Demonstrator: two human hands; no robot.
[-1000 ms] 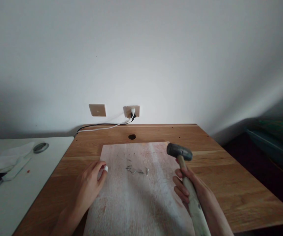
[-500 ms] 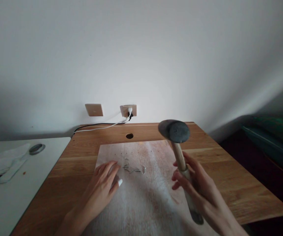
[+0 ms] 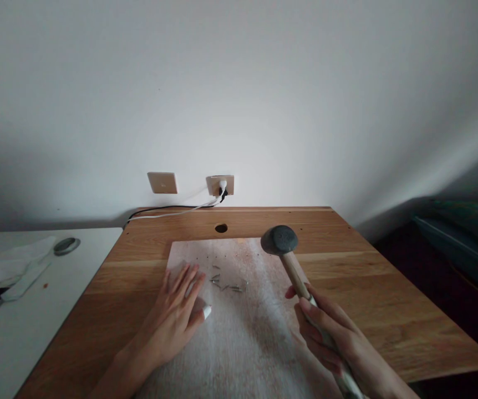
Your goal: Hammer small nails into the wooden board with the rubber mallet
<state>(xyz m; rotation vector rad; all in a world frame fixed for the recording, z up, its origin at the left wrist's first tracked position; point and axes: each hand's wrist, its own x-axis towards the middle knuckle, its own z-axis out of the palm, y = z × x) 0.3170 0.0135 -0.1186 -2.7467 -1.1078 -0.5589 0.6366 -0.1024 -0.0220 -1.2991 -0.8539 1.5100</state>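
My right hand [image 3: 326, 332] is wrapped round the handle of a mallet [image 3: 280, 240] with a dark head and a pale wooden handle. Its head hovers over the far right part of a greyish board [image 3: 239, 338]. My left hand [image 3: 181, 313] lies flat on the board's left side, fingers spread, with something white wrapped on the thumb tip. Just right of its fingertips lie several loose nails or screws [image 3: 230, 287]. A row of small dark spots [image 3: 225, 256] runs along the board's far edge; whether they are holes or nail heads I cannot tell.
The board rests on a wooden table [image 3: 388, 310] with a round cable hole [image 3: 221, 228]. Behind, a wall socket [image 3: 222, 185] holds plugs with cables trailing left. On the left, a white table [image 3: 35, 332] carries a tape roll [image 3: 66, 246] and white paper or cloth [image 3: 18, 260].
The mallet has come down and slightly left, and my right hand has tightened round its handle. My left hand's fingers have spread flatter on the board.
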